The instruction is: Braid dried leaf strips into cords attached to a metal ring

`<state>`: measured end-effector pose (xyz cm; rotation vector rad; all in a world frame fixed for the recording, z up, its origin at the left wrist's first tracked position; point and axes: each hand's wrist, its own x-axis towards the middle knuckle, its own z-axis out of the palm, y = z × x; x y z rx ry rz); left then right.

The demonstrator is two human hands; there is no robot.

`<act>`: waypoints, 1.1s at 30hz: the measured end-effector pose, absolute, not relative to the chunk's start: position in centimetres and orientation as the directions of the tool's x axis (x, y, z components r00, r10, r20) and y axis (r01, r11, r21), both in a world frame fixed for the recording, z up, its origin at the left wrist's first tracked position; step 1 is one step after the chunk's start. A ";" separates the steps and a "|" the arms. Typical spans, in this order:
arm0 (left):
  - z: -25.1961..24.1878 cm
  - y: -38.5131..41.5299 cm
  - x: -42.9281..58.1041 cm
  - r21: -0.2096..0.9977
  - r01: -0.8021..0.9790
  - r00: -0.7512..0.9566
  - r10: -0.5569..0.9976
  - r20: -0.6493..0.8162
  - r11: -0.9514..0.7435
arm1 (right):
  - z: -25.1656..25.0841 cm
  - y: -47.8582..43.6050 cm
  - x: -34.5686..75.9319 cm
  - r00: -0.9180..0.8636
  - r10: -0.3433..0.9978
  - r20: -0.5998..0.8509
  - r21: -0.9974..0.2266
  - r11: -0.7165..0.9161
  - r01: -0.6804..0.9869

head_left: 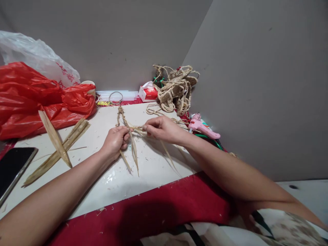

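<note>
Strips (134, 152) of dry leaf are held between both hands, low over the white tabletop (153, 171), well to the right of the red bag (38, 99). The left hand (115, 140) is closed around them at the spot where a finished twisted cord (120, 116) ends. The right hand (162, 130) is pinched shut on a few strips, drawn out sideways and taut between thumb and fingers.

The step in hand is judged to be the twisting or plaiting of loose strips onto the cord — the worked part runs away from the person, while the unworked ends hang down toward them. For the next move, tension would need to be kept by the left hand while one strip is crossed over by the right; a slack grip could let the twist unwind.

The strips look pale, thin, stiff and pointed, and probably brittle — flakes are scattered on the tabletop beneath them.

Wider uncut leaves (58, 143) lie just below the red bag. A heap of twine (175, 89) and a pink glue gun (202, 128) are set far to its right, beyond the hands.
</note>
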<state>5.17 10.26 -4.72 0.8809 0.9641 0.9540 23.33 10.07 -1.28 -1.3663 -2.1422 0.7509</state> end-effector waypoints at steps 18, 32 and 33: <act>-5.1 10.4 5.0 0.909 -0.250 0.275 0.924 -0.264 0.334 | -0.8 14.2 22.8 -0.237 0.971 -0.025 -0.897 0.083 0.434; -5.0 10.4 5.1 0.917 -0.233 0.279 0.925 -0.257 0.325 | 0.1 8.8 24.6 -0.357 0.932 -0.067 -0.900 0.098 0.424; -5.0 10.4 5.1 0.916 -0.237 0.283 0.925 -0.255 0.325 | -0.6 8.9 23.9 -0.365 0.929 -0.055 -0.896 0.116 0.430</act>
